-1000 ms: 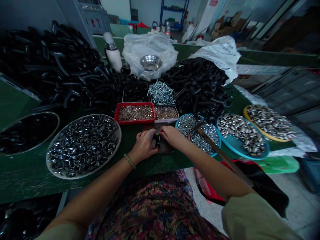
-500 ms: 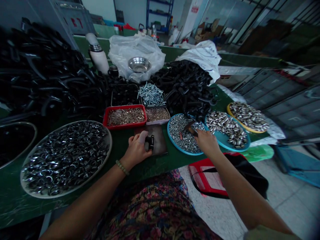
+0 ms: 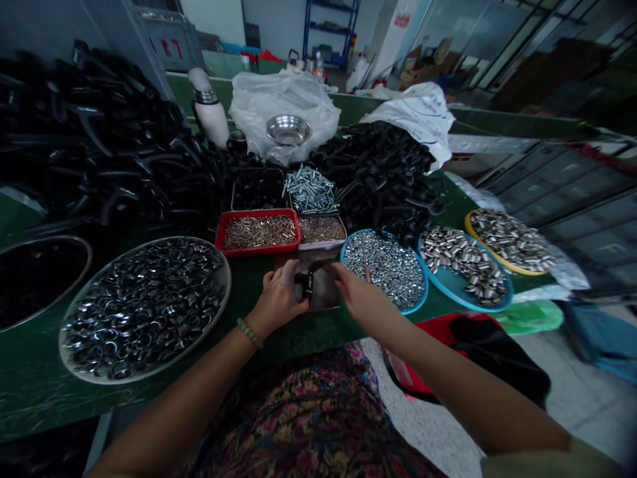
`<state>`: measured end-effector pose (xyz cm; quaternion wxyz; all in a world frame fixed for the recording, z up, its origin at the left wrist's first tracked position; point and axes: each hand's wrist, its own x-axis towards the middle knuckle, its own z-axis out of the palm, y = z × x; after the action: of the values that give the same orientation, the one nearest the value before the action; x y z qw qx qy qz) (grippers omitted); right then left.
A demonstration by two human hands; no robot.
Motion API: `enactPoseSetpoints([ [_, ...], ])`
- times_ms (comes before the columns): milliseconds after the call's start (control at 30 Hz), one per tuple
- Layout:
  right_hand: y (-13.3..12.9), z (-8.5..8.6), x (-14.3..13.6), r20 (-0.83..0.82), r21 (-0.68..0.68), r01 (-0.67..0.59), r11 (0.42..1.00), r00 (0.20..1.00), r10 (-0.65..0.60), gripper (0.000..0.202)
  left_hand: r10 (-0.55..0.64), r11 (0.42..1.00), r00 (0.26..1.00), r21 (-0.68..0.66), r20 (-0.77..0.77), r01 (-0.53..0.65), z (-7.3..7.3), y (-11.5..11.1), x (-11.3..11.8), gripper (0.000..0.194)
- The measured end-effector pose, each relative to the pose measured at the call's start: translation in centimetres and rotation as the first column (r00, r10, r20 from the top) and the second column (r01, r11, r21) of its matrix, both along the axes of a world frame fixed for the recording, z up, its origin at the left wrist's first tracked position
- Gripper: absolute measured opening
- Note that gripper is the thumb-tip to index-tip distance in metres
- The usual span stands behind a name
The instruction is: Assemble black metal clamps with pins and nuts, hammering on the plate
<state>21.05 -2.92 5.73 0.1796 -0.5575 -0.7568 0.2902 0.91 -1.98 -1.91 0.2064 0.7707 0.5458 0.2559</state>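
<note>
My left hand [image 3: 279,295] is closed around a small black part [image 3: 304,285], pressing it down on a flat metal plate [image 3: 328,292]. One of its fingers has a pale cover. My right hand [image 3: 359,292] has its fingers wrapped around a dark tool [image 3: 322,264], which looks like a small hammer. The tool's front end reaches the black part; whether they touch I cannot tell. Close to the right hand is a blue tray of small shiny metal pieces [image 3: 385,265], with a small reddish stick [image 3: 367,273] in it.
Behind the plate stand a red tray of pins [image 3: 259,232], a tray of tiny pieces [image 3: 322,230] and a heap of screws [image 3: 311,189]. A large tray of metal rings [image 3: 144,312] lies left. Trays of metal sleeves [image 3: 458,262] stand right. Black parts [image 3: 388,179] are piled behind.
My right hand has moved left with the dark tool, from over the blue tray to the plate. My left hand stays on the black part. The view has shifted slightly.
</note>
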Motion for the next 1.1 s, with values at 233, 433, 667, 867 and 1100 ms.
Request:
enactPoseSetpoints([
  [233, 0.2, -2.5, 5.5, 0.330, 0.149, 0.252, 0.956, 0.899, -0.288, 0.045, -0.156, 0.987, 0.983, 0.013, -0.102, 0.158, 0.7, 0.6, 0.3, 0.047],
  [433, 1.7, -4.3, 13.5, 0.528, 0.228, 0.380, 0.896, 0.725, -0.442, 0.040, 0.263, 0.823, 0.603, -0.501, 0.753, 0.268, 4.1, 2.1, 0.4, 0.037],
  [667, 6.1, -3.5, 23.8, 0.524, 0.138, 0.656, 0.742, 0.587, -0.617, 0.035, 0.539, 0.765, 0.203, -0.576, 0.818, 0.287, 7.1, 2.0, 2.2, 0.041],
  [867, 5.9, -4.0, 24.3, 0.473, 0.161, 0.704, 0.691, 0.560, -0.680, 0.030, 0.476, 0.860, 0.286, -0.508, 0.832, 0.045, 6.2, 1.4, 4.6, 0.070],
  [1100, 5.6, -3.8, 21.8, -0.238, 0.278, 0.761, 0.586, 0.646, -0.726, 0.042, 0.435, 0.867, 0.314, -0.486, 0.844, 0.105, 5.2, 0.4, 4.6, 0.073],
])
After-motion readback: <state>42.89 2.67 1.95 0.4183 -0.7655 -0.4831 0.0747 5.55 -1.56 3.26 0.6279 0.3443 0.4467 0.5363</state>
